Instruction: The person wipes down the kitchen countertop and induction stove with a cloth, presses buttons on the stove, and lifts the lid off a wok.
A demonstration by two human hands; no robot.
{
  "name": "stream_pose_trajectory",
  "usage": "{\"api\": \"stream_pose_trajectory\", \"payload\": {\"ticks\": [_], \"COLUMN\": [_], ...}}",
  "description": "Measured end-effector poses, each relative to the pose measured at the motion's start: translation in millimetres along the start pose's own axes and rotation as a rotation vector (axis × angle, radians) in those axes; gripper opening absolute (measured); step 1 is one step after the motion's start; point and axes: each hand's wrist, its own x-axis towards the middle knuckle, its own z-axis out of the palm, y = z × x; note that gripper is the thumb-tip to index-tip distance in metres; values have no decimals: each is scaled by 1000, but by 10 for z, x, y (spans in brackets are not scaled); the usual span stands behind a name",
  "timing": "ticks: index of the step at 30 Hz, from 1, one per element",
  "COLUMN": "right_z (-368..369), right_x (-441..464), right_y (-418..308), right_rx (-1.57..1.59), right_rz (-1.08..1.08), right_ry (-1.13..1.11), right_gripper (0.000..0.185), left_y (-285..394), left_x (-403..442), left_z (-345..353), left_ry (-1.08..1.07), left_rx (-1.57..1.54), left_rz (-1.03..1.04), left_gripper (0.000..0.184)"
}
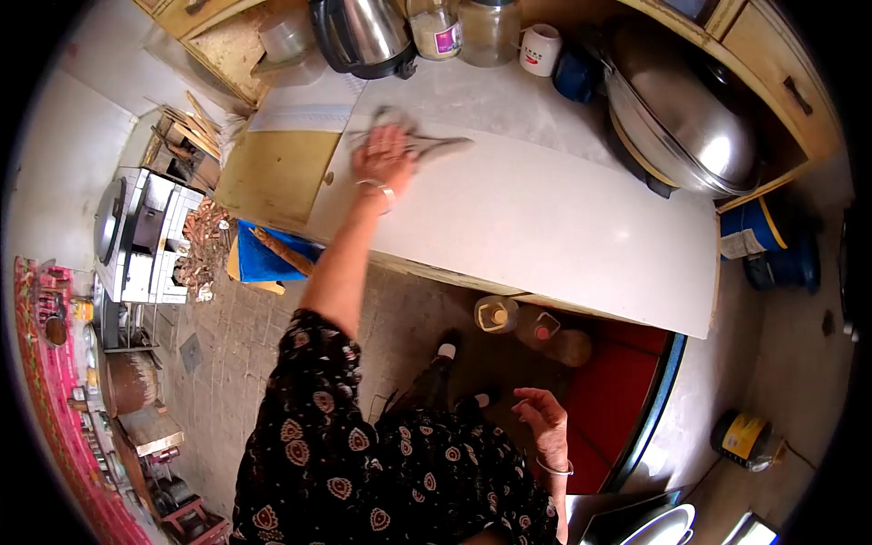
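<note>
My left hand (pixel 386 154) presses down on a grey cloth (pixel 438 145) on the white countertop (pixel 545 213), near its left end. Hand and cloth are both slightly blurred, and part of the cloth bunches up beyond the fingers. In front of my body, below the counter's front edge, hangs my right hand (pixel 542 418). Its fingers are loosely bent and a little apart, with nothing seen in them. Each wrist wears a bracelet.
Along the back stand an electric kettle (pixel 361 36), glass jars (pixel 489 32), a white mug (pixel 540 49) and a large metal pan (pixel 686 113). Bottles (pixel 496 313) sit on the floor under the counter. A tiled stove (pixel 150 232) and firewood (pixel 207 238) lie left.
</note>
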Motion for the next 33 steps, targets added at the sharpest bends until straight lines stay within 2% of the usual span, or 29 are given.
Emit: {"api": "stream_pose_trajectory", "payload": {"ticks": [2,4,6,7,8,9,11,12,13,17,21,26,30,33], "right_z": [24,35,37,22,13,21,40,38,34,119,177,186,241,267], "right_x": [13,49,89,112,142,176,222,253,287,385,411,443,465,492], "right_y": [5,-12,1,37,51,35,-3,-5,-6,-114,-104,-64,-56,-73], "right_rx": [8,-9,7,29,49,39,16,-3,-21,-29,7,-59,28,-9], "right_rz": [16,-4,-7,1,10,9,14,1,-14,-10,9,46,85,85], "right_ry": [-3,-15,-19,-17,-15,-18,-21,-28,-33,-7,25,55,66,73], "right_gripper": [24,24,24,24,23,23,23,23,23,24,24,24,23,22], "left_y": [-493,-655,-582,-404,-272,-182,149,341,438,823,484,-367,-73,312], "left_x": [-180,-458,-788,-941,-1054,-1120,-1006,-877,-689,148,713,978,951,840], "left_z": [103,104,136,-36,-21,143,42,-134,-105,-128,-60,51,64,-10], "left_ry": [19,9,25,-42,-98,15,126,66,134,101,59,54,44,45], "left_rx": [-162,-218,-169,-212,-160,-120,-150,-239,-286,-296,-231,-253,-218,-251], "left_rz": [-173,-297,-295,-286,-212,-59,181,205,283,350,278,-28,-148,183], "left_gripper": [61,64,67,69,70,71,72,70,68,62,59,60,64,67]}}
